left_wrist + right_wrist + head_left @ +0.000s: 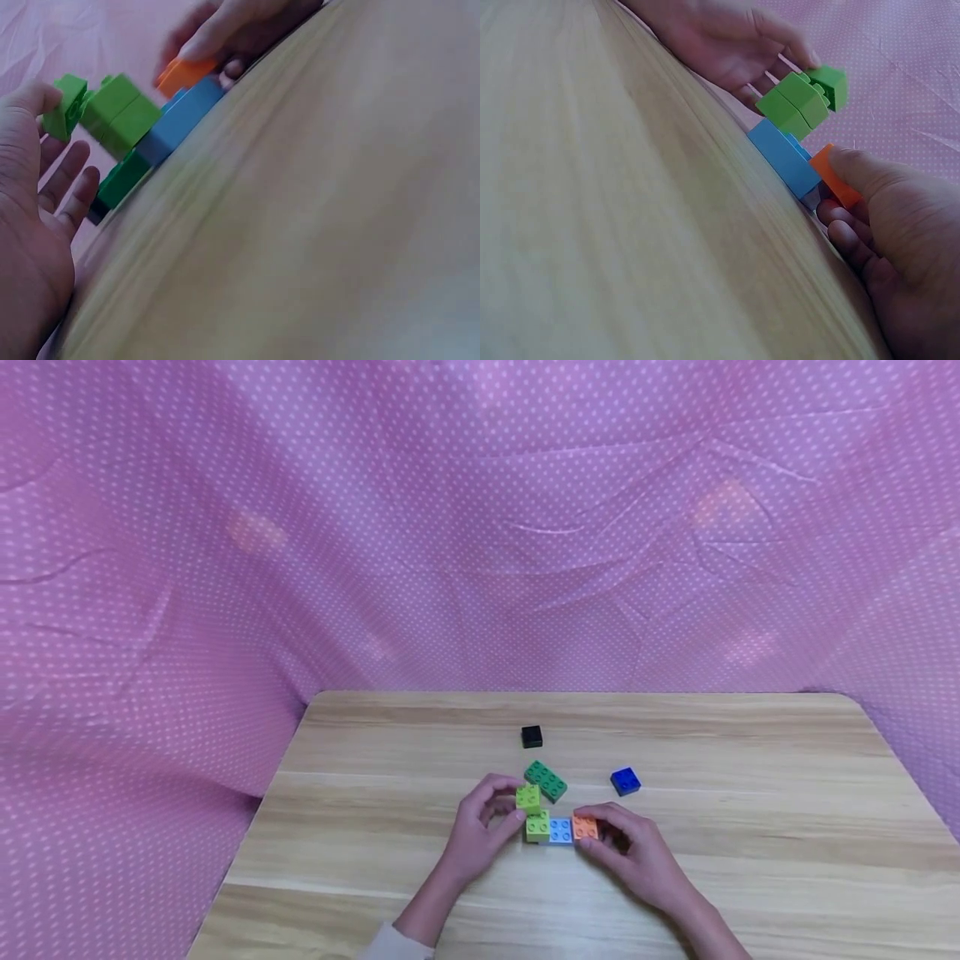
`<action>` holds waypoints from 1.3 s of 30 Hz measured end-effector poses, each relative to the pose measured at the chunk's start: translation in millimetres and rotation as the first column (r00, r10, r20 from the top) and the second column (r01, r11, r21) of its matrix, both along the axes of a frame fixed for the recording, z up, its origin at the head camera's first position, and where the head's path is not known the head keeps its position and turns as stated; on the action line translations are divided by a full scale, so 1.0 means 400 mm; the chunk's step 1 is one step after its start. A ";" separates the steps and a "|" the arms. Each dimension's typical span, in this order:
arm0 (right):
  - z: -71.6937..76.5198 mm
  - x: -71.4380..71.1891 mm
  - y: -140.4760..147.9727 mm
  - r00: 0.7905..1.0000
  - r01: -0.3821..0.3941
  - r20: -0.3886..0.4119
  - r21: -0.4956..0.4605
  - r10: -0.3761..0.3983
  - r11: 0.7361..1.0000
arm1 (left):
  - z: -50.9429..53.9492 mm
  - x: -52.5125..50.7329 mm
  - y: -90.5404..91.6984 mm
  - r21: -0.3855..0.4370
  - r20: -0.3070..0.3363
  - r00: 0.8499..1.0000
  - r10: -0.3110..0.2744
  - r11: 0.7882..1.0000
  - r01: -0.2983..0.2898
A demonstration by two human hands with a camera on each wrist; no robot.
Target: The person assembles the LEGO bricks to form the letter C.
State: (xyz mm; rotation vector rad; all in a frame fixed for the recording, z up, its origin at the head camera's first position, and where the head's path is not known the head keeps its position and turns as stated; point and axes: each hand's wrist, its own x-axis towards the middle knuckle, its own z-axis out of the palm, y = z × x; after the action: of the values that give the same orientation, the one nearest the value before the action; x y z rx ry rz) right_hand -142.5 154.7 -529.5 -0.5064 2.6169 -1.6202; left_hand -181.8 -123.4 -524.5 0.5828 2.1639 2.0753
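My left hand pinches a lime-green brick between thumb and fingers. That brick is tilted, close to the top of two stacked lime-green bricks; I cannot tell whether they touch. The stack stands on the left end of a light blue brick, which lies on the table. At the blue brick's right end, my right hand pinches an orange brick by its sides. Whether the orange brick is pressed fully down is hidden by the fingers.
A dark green brick lies just behind the stack. Farther back is a black brick, and a dark blue brick lies to the right. Pink dotted cloth hangs around the wooden table.
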 end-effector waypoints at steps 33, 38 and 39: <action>-0.006 0.004 -0.001 1.000 0.002 -0.018 -0.004 -0.002 1.000 | -0.010 0.041 0.022 -0.086 -0.110 0.992 -0.059 0.995 0.050; -0.007 0.004 -0.003 1.000 0.000 -0.017 -0.005 0.000 1.000 | -0.004 0.043 0.021 -0.062 0.002 0.998 -0.068 0.996 0.068; -0.008 0.003 -0.004 1.000 0.000 -0.019 -0.005 0.000 1.000 | -0.003 0.043 0.021 -0.054 0.012 0.998 -0.067 0.996 0.067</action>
State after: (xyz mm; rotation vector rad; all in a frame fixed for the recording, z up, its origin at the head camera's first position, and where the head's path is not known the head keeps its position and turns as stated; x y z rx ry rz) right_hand -141.1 153.0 -532.6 -0.5255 2.6269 -1.6308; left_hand -164.8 -114.9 -525.8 0.6281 2.1568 1.9749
